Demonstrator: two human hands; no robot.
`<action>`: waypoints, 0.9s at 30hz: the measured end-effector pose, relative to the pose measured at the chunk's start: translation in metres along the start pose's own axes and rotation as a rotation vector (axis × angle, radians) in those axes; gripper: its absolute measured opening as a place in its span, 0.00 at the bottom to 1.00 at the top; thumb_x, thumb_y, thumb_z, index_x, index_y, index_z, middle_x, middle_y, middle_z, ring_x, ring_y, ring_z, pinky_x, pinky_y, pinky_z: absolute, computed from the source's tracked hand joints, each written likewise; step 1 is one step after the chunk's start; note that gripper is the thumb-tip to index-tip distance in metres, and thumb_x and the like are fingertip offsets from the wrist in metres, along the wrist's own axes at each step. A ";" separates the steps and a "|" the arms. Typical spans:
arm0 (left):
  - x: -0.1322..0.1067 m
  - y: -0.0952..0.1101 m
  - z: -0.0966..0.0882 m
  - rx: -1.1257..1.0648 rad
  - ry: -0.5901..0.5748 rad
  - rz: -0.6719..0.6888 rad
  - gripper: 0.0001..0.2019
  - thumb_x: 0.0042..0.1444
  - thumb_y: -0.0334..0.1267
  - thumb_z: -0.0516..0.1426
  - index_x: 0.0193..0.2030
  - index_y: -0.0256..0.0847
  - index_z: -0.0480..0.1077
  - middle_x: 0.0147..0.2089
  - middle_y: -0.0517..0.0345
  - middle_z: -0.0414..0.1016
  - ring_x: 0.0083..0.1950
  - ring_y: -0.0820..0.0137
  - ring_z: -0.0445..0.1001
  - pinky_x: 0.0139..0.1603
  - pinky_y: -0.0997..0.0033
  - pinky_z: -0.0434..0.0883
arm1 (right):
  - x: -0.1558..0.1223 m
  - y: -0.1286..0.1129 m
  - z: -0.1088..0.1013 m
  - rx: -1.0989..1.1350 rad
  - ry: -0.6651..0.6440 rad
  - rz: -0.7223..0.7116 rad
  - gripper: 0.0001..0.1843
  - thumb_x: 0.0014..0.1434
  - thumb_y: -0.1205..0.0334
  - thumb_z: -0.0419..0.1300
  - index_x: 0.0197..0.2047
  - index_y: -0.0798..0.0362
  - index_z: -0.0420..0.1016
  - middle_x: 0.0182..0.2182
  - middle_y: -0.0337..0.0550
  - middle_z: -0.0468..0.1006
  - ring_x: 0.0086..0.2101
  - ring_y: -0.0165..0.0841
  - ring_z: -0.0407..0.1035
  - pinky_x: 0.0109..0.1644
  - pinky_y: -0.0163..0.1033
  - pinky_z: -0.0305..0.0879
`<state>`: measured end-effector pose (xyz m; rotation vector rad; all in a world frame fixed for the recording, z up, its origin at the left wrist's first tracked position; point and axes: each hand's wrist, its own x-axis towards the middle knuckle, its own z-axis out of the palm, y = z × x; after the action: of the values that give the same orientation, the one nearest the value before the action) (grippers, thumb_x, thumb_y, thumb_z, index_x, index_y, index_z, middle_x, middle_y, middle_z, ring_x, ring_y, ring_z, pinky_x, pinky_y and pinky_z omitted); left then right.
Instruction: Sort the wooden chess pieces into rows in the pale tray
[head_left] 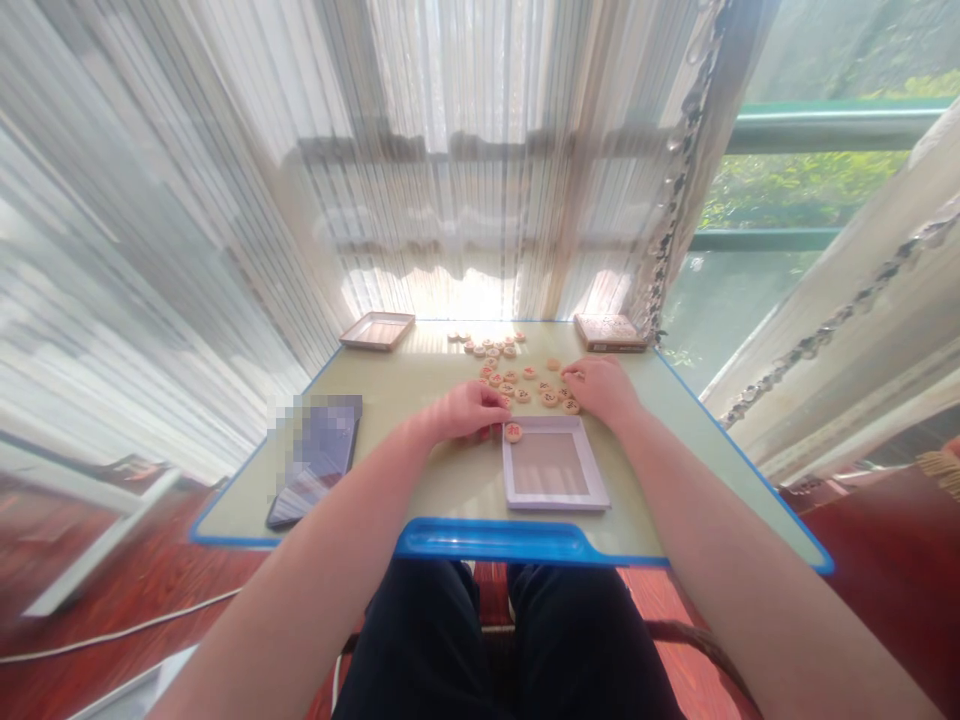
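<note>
Round wooden Chinese chess pieces (523,396) with red or dark characters lie scattered across the middle of the table. My left hand (471,408) is closed, its thumb and fingertips around a red-marked Chinese chess piece (505,402); other red pieces are partly hidden beneath it. To the right, my right hand (604,388) has its fingers drawn together at the edge of the scatter; what they hold, if anything, is hidden. A shallow white box tray (598,490) lies before me. One red-marked piece (513,432) sits at its upper left corner, by my left hand.
The pale table (442,480) has a blue rim and a blue front groove (491,540). A dark tablet-like device (319,470), partly pixelated, lies at the left. At the back stand a shallow box lid (377,331) on the left and a patterned box (610,333) on the right.
</note>
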<state>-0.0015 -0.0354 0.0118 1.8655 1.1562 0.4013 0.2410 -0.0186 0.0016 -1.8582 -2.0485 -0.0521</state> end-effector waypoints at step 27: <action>0.002 -0.003 -0.002 -0.044 0.046 0.012 0.15 0.51 0.47 0.57 0.34 0.35 0.72 0.19 0.61 0.68 0.17 0.78 0.64 0.16 0.80 0.60 | -0.051 -0.057 -0.031 0.059 -0.256 -0.468 0.11 0.51 0.53 0.59 0.35 0.48 0.78 0.29 0.41 0.77 0.35 0.34 0.67 0.36 0.35 0.58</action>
<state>-0.0035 -0.0325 0.0102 1.8346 1.1579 0.4752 0.1966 -0.0832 0.0275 -1.3720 -2.5917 0.1294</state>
